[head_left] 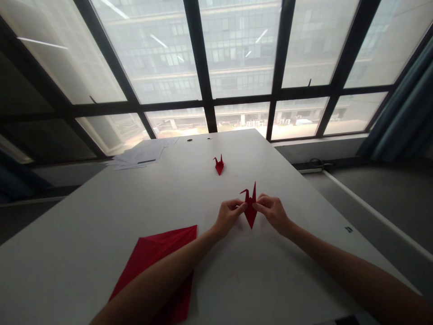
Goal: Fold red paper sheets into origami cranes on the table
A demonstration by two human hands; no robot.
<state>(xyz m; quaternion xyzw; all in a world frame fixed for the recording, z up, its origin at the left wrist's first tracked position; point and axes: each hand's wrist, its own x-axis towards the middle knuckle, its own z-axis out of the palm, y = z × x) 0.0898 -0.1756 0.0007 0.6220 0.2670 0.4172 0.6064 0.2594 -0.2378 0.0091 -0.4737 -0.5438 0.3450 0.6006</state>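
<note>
A red origami crane (251,212) is held upright over the white table, its bent head at the upper left and its pointed tail rising on the right. My left hand (230,215) pinches its left side between thumb and fingers. On the opposite side my right hand (272,211) pinches it the same way. Farther back stands a smaller-looking second red paper crane (219,167), touched by neither hand. Under my left forearm lies a creased red sheet of paper (152,253), partly covered by the arm.
The white table (81,234) stretches toward tall windows (240,49). Loose white papers (140,153) with a dark pen (146,161) lie at the back left. A blue curtain (399,99) hangs at the right. Near the far edge is a round dark hole (190,140).
</note>
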